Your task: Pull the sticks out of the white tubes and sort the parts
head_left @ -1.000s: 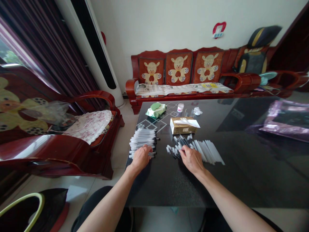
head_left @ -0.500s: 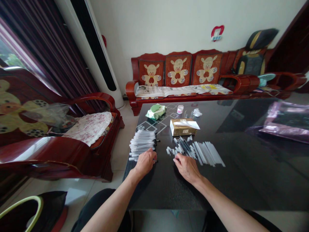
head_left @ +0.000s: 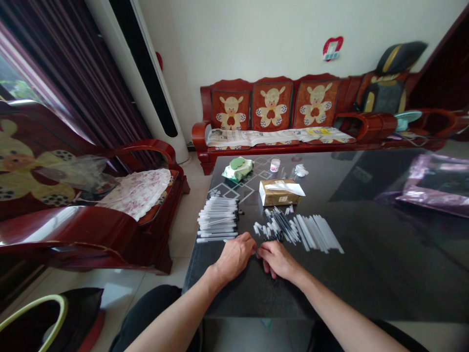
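Note:
My left hand and my right hand meet fingertip to fingertip just above the dark table, both pinched. Whatever sits between the fingers is too small or too hidden to make out. Left of my left hand lies a row of white-barrelled pens with black ends. Beyond my right hand are loose white caps, small black parts and a bundle of dark pen refills. Farther right, whitish pen barrels lie side by side.
A tissue box stands behind the refills. Green wet wipes, a small white tub and a crumpled tissue are farther back. Purple plastic packaging covers the right side of the glossy black table.
My left hand has left the pen row and moved right. My right hand has drawn slightly nearer to me, away from the caps, and the fingertips now meet.

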### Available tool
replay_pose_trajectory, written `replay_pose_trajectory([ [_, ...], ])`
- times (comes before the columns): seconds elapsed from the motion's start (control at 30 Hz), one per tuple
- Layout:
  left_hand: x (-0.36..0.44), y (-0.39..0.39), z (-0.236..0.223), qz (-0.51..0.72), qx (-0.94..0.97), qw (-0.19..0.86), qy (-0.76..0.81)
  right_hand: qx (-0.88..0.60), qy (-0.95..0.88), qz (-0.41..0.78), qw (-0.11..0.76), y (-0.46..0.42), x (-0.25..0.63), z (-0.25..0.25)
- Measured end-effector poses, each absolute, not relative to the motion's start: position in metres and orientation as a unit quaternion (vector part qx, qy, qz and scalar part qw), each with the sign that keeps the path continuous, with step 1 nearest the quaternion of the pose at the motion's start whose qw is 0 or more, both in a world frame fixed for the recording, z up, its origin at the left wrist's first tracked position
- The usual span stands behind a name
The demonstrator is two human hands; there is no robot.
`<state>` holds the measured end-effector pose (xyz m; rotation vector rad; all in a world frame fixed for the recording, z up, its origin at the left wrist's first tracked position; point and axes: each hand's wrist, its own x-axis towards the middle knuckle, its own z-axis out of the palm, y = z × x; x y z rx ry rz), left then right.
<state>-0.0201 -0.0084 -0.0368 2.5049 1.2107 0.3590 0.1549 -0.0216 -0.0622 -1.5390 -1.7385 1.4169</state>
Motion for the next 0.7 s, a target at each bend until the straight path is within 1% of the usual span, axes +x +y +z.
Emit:
replay_pose_trajectory([
  [0.1,-0.022,-0.008,-0.031,0.202,0.857,0.192,0.433,-0.542,-0.581,0.558,0.239,-0.020,0.158,-0.059],
  [0.2,-0.027,-0.002,-0.029,0.332,0.778,0.224,0.485,-0.538,-0.524,0.591,0.294,-0.019,0.160,-0.053],
  [0.27,-0.031,0.005,-0.033,0.395,0.697,0.296,0.520,-0.529,-0.495,0.604,0.331,-0.019,0.162,-0.050],
  [0.37,-0.033,0.012,-0.042,0.420,0.565,0.504,0.500,-0.507,-0.484,0.618,0.357,-0.021,0.162,-0.048],
  [0.43,-0.031,0.014,-0.048,0.425,0.486,0.609,0.461,-0.494,-0.493,0.623,0.353,-0.022,0.161,-0.048],
  [0.53,-0.028,0.015,-0.052,0.445,0.417,0.670,0.422,-0.485,-0.497,0.635,0.339,-0.025,0.158,-0.048],
  [0.7,-0.027,0.016,-0.054,0.462,0.385,0.699,0.387,-0.469,-0.458,0.680,0.330,-0.026,0.156,-0.043],
])
